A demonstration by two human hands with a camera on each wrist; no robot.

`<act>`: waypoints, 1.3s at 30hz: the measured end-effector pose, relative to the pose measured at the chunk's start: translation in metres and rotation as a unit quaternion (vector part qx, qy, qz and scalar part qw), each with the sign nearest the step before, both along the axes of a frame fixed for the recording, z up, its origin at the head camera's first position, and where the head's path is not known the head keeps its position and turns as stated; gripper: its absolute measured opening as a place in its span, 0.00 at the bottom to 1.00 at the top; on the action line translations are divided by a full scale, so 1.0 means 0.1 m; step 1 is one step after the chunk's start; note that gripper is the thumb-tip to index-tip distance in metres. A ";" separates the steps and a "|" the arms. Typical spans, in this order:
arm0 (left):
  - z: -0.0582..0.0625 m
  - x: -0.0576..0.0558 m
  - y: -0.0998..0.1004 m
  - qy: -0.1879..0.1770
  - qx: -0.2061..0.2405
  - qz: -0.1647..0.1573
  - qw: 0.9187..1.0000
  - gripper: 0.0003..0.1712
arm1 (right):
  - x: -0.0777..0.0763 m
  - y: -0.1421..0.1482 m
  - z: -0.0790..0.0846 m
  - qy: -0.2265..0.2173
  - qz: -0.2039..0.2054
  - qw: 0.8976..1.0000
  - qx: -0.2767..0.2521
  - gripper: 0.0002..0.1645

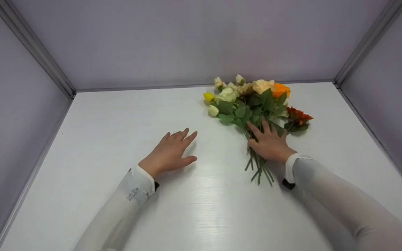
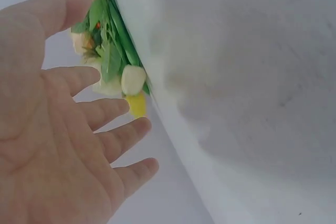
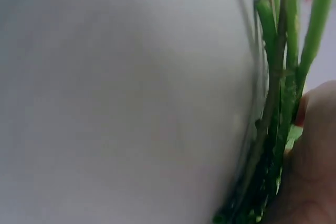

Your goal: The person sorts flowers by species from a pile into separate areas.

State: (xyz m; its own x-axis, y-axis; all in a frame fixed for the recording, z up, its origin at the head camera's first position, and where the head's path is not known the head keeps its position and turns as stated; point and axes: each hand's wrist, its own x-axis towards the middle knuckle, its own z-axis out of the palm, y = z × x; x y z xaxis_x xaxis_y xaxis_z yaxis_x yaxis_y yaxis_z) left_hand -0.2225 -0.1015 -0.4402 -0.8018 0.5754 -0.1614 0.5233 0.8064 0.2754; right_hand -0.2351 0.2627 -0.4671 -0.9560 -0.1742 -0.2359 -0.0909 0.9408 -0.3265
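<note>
A bunch of flowers (image 1: pixel 253 104) lies on the white table toward the back right, its blooms pointing at the rear wall. It has cream and pale roses, a yellow tulip (image 1: pixel 208 97), an orange bloom (image 1: pixel 280 90) and a rust-red flower (image 1: pixel 299 115) at its right side. My right hand (image 1: pixel 270 143) rests over the upper stems with fingers spread and extended; in the right wrist view the green stems (image 3: pixel 278 72) run right beside it. Left of the bunch, my left hand (image 1: pixel 169 151) hovers with fingers spread, nothing in it, its palm (image 2: pixel 52 135) showing in the left wrist view.
Lilac-grey panels stand behind (image 1: pixel 173 45) and on both sides of the white table (image 1: pixel 117 118), joined by metal corner posts (image 1: pixel 33 45). Loose cut stem ends (image 1: pixel 262 176) fan out toward me below my right hand.
</note>
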 end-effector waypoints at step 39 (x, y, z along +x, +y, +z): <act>0.20 0.06 0.06 0.046 0.075 0.038 0.995 0.49 | 0.26 1.80 0.88 0.089 -0.182 0.965 -0.166 0.43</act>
State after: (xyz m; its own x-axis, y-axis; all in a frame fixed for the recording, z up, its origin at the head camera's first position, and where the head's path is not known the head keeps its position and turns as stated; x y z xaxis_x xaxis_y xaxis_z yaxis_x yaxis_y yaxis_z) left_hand -0.2169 -0.0958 -0.4204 -0.8509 0.5252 -0.0022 0.4915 0.7976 0.3496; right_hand -0.2086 0.4422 -0.3790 -0.9882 0.1437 -0.0521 0.1445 0.7667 -0.6255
